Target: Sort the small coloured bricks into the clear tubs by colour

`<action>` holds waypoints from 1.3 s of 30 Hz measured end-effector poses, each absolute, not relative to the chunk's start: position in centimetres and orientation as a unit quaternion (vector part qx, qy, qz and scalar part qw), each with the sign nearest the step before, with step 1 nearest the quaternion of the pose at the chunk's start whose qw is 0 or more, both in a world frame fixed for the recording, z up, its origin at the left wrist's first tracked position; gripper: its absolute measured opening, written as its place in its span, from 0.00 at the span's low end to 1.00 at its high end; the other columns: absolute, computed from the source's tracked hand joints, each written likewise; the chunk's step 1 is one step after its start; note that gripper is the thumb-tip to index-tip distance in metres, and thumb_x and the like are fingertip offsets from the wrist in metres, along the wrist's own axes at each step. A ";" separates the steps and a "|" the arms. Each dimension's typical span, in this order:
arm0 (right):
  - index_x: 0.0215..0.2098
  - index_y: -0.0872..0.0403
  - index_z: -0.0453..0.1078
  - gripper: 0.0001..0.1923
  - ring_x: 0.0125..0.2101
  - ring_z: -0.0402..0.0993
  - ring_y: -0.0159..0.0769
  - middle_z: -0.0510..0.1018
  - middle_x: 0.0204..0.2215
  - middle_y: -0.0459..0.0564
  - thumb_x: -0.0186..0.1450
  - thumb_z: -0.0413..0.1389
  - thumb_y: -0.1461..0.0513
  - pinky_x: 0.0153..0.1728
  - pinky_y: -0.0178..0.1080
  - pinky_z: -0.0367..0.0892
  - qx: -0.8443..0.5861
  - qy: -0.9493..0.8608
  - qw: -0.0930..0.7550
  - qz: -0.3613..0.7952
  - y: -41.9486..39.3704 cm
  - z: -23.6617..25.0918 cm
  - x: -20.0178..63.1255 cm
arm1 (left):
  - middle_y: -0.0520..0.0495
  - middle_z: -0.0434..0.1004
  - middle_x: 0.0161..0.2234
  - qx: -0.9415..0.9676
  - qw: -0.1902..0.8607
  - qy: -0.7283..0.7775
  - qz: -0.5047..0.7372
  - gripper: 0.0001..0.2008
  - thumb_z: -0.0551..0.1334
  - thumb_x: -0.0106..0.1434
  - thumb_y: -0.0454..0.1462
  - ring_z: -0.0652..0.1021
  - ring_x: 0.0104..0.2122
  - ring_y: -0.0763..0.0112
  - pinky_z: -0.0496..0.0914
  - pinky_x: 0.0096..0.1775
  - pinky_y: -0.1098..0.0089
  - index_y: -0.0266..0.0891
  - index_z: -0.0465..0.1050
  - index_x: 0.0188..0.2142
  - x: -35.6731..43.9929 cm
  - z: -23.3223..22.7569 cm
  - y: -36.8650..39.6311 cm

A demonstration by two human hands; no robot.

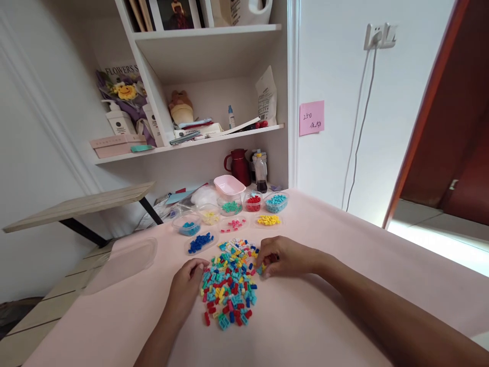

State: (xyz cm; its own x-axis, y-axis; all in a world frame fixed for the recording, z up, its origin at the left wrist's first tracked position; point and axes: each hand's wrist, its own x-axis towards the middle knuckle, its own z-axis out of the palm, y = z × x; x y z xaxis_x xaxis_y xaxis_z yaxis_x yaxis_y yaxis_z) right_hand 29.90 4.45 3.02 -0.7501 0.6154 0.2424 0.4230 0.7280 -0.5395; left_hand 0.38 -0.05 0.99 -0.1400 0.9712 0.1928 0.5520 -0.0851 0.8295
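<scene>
A mixed pile of small toy bricks (229,285) in red, yellow, light blue, white and other colours lies on the pink tabletop. At the pile's right edge my right hand (280,256) has its fingers and thumb closed round a light blue toy brick (260,270), with a bit of yellow beside it. My left hand (186,283) rests at the left edge with curled fingers, thumb and forefinger close together; what they hold, if anything, is hidden. Just behind the pile stand a dish of dark blue bricks (200,243) and a lid with yellow bricks (268,220).
Further back are tubs of red bricks (252,204), light blue bricks (276,202) and green bricks (231,207), plus a pink basin (229,186). A clear plastic lid (126,260) lies at left. Behind stand a bottle (261,173) and a dark red jug (239,167) under shelves.
</scene>
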 end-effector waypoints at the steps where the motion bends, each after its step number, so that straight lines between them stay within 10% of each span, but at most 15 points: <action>1: 0.41 0.49 0.77 0.15 0.30 0.70 0.32 0.75 0.33 0.48 0.56 0.63 0.54 0.30 0.32 0.63 -0.287 -0.910 0.202 0.222 4.3 3.0 29.8 | 0.47 0.81 0.34 0.605 0.250 0.630 0.418 0.16 0.57 0.56 0.46 0.77 0.32 0.64 0.69 0.33 0.68 0.40 0.77 0.37 0.4 0.9 -0.1; 17: 0.35 0.50 0.76 0.18 0.35 0.71 0.34 0.73 0.37 0.48 0.53 0.52 0.73 0.36 0.34 0.65 -0.327 -0.908 0.216 0.145 5.0 1.7 29.8 | 0.47 0.80 0.34 0.608 0.240 0.635 0.411 0.16 0.56 0.56 0.44 0.77 0.32 0.63 0.69 0.34 0.67 0.41 0.78 0.37 0.5 1.1 -0.3; 39: 0.45 0.47 0.75 0.18 0.36 0.70 0.36 0.72 0.37 0.48 0.56 0.61 0.65 0.36 0.36 0.65 -0.303 -0.915 0.185 0.193 4.4 2.3 29.4 | 0.46 0.80 0.35 0.619 0.237 0.629 0.406 0.15 0.55 0.58 0.42 0.77 0.38 0.60 0.68 0.40 0.65 0.41 0.77 0.38 0.2 0.5 0.1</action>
State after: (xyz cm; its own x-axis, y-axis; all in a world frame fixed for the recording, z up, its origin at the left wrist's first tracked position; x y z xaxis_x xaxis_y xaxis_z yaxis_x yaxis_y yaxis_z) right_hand 29.44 4.43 2.33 -0.7477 0.6260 0.2215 0.4833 0.7417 -0.4651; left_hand 0.22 0.09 0.48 -0.1213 0.9714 0.2040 0.5874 -0.0954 0.8037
